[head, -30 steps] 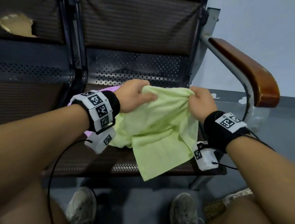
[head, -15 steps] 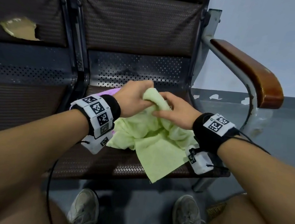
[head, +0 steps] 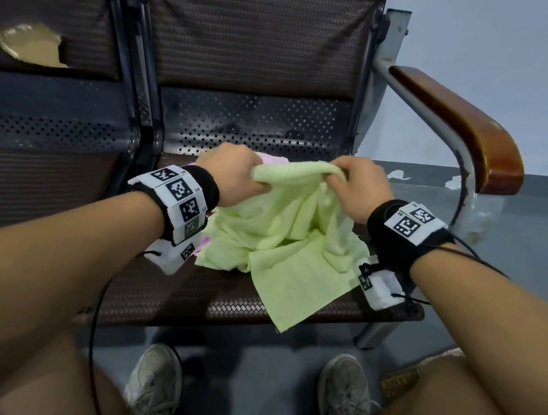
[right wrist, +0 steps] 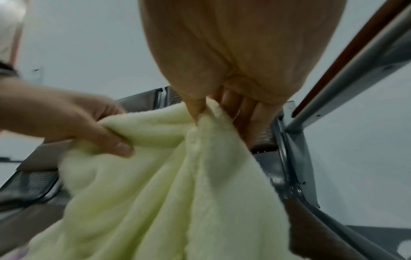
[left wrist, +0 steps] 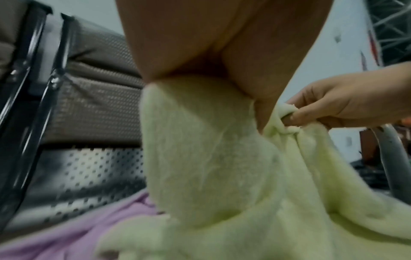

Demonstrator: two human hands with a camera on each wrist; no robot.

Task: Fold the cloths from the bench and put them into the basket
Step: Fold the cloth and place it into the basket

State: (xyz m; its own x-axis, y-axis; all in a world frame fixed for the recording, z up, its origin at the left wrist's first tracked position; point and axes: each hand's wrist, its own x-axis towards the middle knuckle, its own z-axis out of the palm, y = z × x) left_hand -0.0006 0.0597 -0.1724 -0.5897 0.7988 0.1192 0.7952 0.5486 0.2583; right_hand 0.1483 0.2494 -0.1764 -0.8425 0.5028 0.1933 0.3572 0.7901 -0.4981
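Green cloth (head: 282,242): held up over the bench seat (head: 165,297), its top edge running left to right between my hands and the rest hanging bunched toward me, one corner over the seat's near edge. Left hand (head: 231,176) grips the left end, right hand (head: 354,189) pinches the right; both equally near. Pink cloth (head: 271,160) lies beneath, far left. Basket not seen.

Soft, even indoor light, sharpest from the head view.
We see faint shadows under the bench seat (head: 157,300) and mild glare on its perforated back; straight lines bow toward our head picture's edges. Both wrist pictures are blurred and grainy, the green cloth (left wrist: 222,167) soft, and nearby skin out of focus.
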